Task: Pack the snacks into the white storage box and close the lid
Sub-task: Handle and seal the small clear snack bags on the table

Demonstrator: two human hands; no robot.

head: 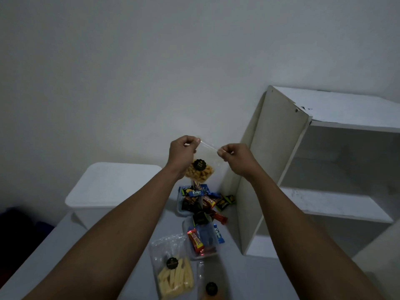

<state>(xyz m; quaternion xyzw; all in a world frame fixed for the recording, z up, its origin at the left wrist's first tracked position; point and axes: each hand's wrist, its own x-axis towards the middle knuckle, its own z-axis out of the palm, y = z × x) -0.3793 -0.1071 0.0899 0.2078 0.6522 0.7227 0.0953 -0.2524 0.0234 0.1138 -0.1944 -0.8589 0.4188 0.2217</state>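
The storage box stands left of the snack pile; the shelf unit stands right.

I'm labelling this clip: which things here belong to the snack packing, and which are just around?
Job:
- left hand and right hand, pinching the clear snack bag
- white storage box, lid on
- wrapped snacks
- bag of pale sticks

Just around:
- white shelf unit
- wall

left hand + right hand — pinching clear snack bag top; aloft — above table
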